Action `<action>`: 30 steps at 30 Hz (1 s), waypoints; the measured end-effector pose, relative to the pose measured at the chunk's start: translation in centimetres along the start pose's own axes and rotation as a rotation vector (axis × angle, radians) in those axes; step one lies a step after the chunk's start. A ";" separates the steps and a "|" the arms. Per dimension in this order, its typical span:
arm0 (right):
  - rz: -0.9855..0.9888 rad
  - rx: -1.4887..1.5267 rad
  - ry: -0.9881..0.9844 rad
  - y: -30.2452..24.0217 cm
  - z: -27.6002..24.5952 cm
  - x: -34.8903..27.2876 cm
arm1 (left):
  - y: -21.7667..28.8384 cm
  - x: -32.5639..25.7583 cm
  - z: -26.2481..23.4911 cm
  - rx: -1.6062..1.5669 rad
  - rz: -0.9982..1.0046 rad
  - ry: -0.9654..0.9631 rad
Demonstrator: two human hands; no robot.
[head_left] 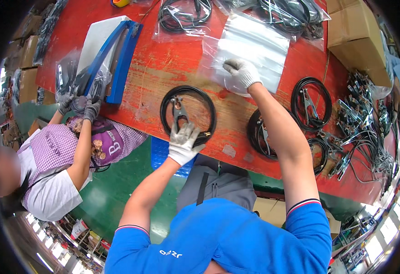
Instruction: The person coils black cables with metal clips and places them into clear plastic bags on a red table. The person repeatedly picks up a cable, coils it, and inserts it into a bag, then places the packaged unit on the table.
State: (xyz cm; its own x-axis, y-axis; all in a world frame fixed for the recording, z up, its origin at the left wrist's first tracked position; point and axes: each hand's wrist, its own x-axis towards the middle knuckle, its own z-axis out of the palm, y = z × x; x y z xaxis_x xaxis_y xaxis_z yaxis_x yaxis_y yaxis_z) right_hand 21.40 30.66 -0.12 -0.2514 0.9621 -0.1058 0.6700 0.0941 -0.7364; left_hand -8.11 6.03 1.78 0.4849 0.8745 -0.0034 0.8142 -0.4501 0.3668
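Note:
A coil of black cable (214,107) lies on the table's near edge, with a metal earth clamp (178,108) inside its loop and a brass-coloured end at lower right. My gloved left hand (184,141) rests on the coil's near side, fingers spread over cable and clamp handles. To the right and farther off, a stack of clear plastic bags (259,43) lies flat. Over its near left part is my gloved right hand (243,73), fingers bent and pinched on a loose plastic bag (211,57); the fingertips are partly hidden.
More coiled cables (311,104) and a heap of clamps and leads (364,123) lie at right, beside a cardboard box (357,39). Bagged coils (184,16) sit at the back. At left, a co-worker's gloved hands (79,106) hold a bag by a blue-framed device (122,64).

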 end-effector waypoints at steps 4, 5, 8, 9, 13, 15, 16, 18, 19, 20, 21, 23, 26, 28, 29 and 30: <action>-0.080 -0.053 -0.099 -1.3 0.8 0.0 | 3.3 -0.3 2.0 -0.045 0.030 -0.021; -0.081 -0.052 -0.148 -1.6 0.9 0.0 | 3.7 -0.5 2.3 -0.055 0.035 -0.065; -0.080 -0.062 -0.198 -1.6 1.0 -0.8 | 4.9 -0.3 1.3 -0.096 0.063 -0.050; -0.078 -0.079 -0.128 -1.6 0.8 -1.2 | 5.3 -0.2 0.1 -0.104 0.068 -0.048; -0.037 -0.137 0.035 -1.8 -0.6 -5.0 | 3.6 3.6 -3.8 -0.171 0.050 0.211; -0.076 -0.214 0.023 -1.8 -1.4 -7.4 | 1.7 7.4 -4.2 -0.152 -0.041 0.317; -0.124 -0.282 0.002 -1.2 -1.4 -8.9 | 0.6 9.3 -4.2 -0.147 -0.001 0.311; -0.185 -0.370 -0.030 -0.6 -1.2 -10.3 | -1.1 12.5 -4.3 -0.141 0.057 0.251; -0.195 -0.393 -0.035 -0.5 -1.0 -10.6 | -2.0 13.8 -4.1 -0.120 0.081 0.181; -0.205 -0.414 -0.041 -0.4 -0.9 -10.7 | -2.8 14.7 -3.5 -0.108 0.068 0.130; -0.189 -0.402 -0.029 0.1 -0.5 -10.4 | -3.4 15.5 -2.8 -0.097 0.061 0.070; -0.139 -0.367 -0.008 1.6 0.7 -9.3 | -3.4 16.8 -2.4 -0.112 0.047 0.048; -0.056 -0.269 -0.037 1.2 1.6 -7.6 | -2.9 17.8 -2.0 -0.101 0.039 0.020; 0.013 -0.234 -0.113 0.3 0.7 -6.7 | -2.2 19.0 -2.2 -0.041 -0.055 -0.127; 0.030 -0.196 -0.124 0.5 0.7 -6.6 | -1.8 19.5 -2.3 -0.010 -0.103 -0.199; 0.054 -0.162 -0.130 1.0 0.5 -6.5 | -0.5 21.0 -3.6 0.030 -0.171 -0.340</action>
State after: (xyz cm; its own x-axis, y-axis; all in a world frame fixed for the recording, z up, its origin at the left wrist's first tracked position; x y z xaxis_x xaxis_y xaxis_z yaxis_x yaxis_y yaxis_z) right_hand 23.39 24.38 -0.51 -0.2931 0.9266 -0.2357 0.7861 0.0933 -0.6110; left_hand 0.54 25.25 4.93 0.4156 0.8299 -0.3722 0.8989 -0.3124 0.3073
